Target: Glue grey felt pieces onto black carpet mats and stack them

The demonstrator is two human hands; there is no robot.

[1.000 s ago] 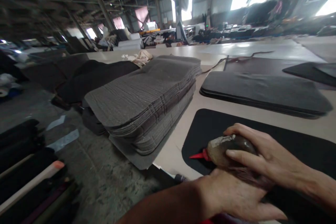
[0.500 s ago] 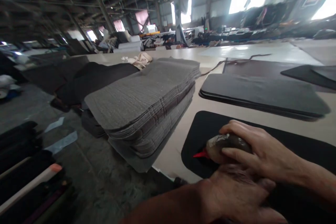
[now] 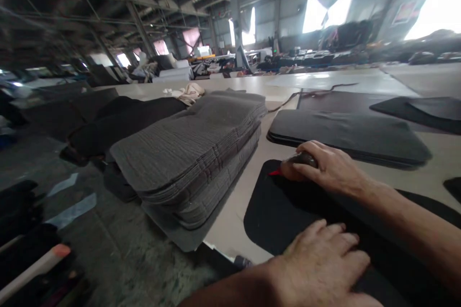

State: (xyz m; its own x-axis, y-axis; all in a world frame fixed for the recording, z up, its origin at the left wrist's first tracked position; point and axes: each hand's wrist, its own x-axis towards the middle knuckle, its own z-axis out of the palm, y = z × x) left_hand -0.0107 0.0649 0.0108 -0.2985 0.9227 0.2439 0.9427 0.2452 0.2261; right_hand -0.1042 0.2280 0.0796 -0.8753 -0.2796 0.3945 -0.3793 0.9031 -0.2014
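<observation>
My right hand point(image 3: 326, 163) is wrapped round a squeeze bottle point(image 3: 291, 169), brownish and smudged, with a pointed red nozzle. The bottle lies over on its side, its tip close above the far left corner of a black mat with rounded corners point(image 3: 264, 211). Whether the tip touches the mat I cannot tell. Nearer to me, my left hand point(image 3: 324, 259) rests palm down on the same mat with its fingers spread, holding nothing. Both forearms cover much of the mat's right part.
A tall stack of grey mats point(image 3: 194, 144) stands left of the black mat, at the table edge. Behind it lies a lower pile of dark mats point(image 3: 345, 134). A cream cloth point(image 3: 187, 92) lies further back. Dark rolls point(image 3: 25, 230) stand on the floor at left.
My right hand has moved the bottle away from me, towards the mat's far corner. My left hand has come away from the bottle and now lies flat on the mat. The view has shifted slightly.
</observation>
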